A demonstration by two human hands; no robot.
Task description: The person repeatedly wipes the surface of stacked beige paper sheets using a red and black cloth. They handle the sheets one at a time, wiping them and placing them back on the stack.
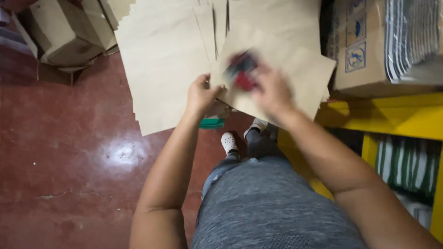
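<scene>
**Hands at the paper stack**

Above a red floor [69, 152], a person stands over a spread of brown paper sheets [161, 60]. The left hand [201, 94] is closed, pinching the lower edge of one loose sheet [295, 69] that lies tilted on top of the others. The right hand [273, 90] rests on that same sheet, its fingers curled around a small red and dark object [242, 71]; the object is too blurred to tell what it is. Just below the left hand, a small green thing [212, 123] shows under the paper's edge.

At the right, a cardboard box [357, 50] sits on a yellow shelf [392, 113], with a bundle of striped material [413, 37] touching it. More green and white striped goods [406, 163] fill the compartment under the shelf. At the upper left, folded cardboard boxes [64, 30] lie on the floor; what they contain cannot be seen.
</scene>
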